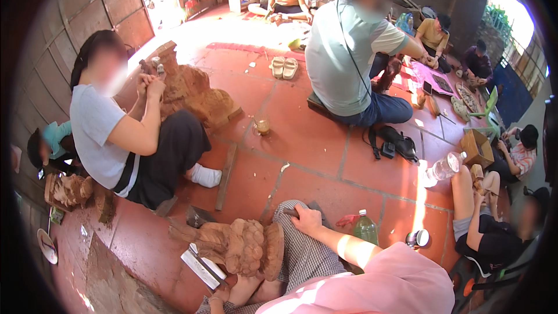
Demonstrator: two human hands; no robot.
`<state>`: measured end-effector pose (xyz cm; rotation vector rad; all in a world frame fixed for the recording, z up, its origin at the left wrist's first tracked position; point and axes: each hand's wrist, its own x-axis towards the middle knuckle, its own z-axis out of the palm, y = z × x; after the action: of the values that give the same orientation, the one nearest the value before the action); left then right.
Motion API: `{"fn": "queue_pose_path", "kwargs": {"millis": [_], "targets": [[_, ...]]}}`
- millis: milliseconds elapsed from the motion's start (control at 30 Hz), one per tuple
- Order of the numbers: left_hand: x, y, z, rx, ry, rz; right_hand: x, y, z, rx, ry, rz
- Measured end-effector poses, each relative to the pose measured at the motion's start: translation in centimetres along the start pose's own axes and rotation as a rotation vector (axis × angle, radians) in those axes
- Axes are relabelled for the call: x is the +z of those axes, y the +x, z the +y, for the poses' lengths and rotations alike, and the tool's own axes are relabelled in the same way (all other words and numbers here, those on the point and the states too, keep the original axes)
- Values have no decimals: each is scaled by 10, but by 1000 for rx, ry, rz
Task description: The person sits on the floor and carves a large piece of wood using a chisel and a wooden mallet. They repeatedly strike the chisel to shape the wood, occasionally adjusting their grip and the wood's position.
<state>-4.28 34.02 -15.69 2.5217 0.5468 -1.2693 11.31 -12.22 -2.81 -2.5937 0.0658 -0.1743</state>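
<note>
A brown carved wooden piece [239,245] with bulging rounded forms and a flat round base lies on its side in front of me. Its base rests against my checked trouser leg [311,253]. My right hand [307,221] is closed around a short dark handle-like piece [289,212] at my knee; what it belongs to is hidden. At the lower edge, my left hand [220,296] shows only in part, beside my bare feet [247,291] and below the carving; its fingers are not clear. White strips [201,266] lie against the carving's left side.
A person at left works on a large wood carving [189,90]; another sits ahead with their back turned. Several more people sit around. On the tiled floor are a green bottle [366,228], a cup [417,238], a clear bottle [444,169], a glass [263,127] and a wooden bar [226,176].
</note>
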Motion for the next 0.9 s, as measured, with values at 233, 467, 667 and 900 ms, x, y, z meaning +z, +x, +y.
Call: {"fn": "queue_pose_path", "kwargs": {"millis": [233,467,667,900], "targets": [[-11,-44,5,85,-80,260,5,7,8,-23,7,-2],[-102,-182,103,319,-568,231,-48,-1,-27,139,217,-168],[-117,-218,261,1093,-869,405,-110,-37,-108,-157,741,-375],[-128,-238,310,1194,-1012,549,-113,-39,-102,-517,558,-58]]}}
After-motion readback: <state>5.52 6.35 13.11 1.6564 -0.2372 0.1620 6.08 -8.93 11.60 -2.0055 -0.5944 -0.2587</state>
